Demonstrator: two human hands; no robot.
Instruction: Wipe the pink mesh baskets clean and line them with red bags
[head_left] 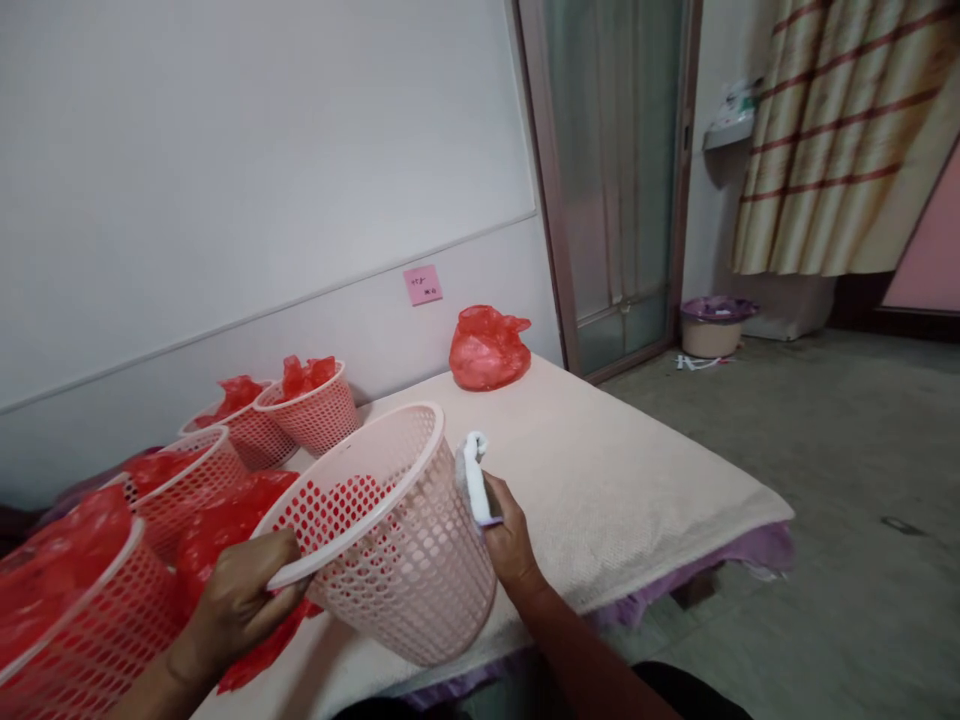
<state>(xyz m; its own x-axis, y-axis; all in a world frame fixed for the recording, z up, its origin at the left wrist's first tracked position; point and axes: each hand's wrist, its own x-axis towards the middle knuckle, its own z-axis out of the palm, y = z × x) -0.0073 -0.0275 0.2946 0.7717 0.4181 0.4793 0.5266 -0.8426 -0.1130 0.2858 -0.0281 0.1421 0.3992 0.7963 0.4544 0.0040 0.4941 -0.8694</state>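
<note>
The pink basket (427, 570) is tilted in the lower middle of the frame, over a white cover (637, 500), and the left hand (244, 595) has its fingers closed around the rim. The right hand (513, 540) grips a folded white cloth (474, 478) close to the basket's right side; whether these touch, I cannot tell. At the left stand other baskets (319, 422) with red bags (307, 374) inside.

Left hand (244, 598) grips a tilted basket (420, 560); right hand (512, 532) holds cloth (475, 482).
</note>
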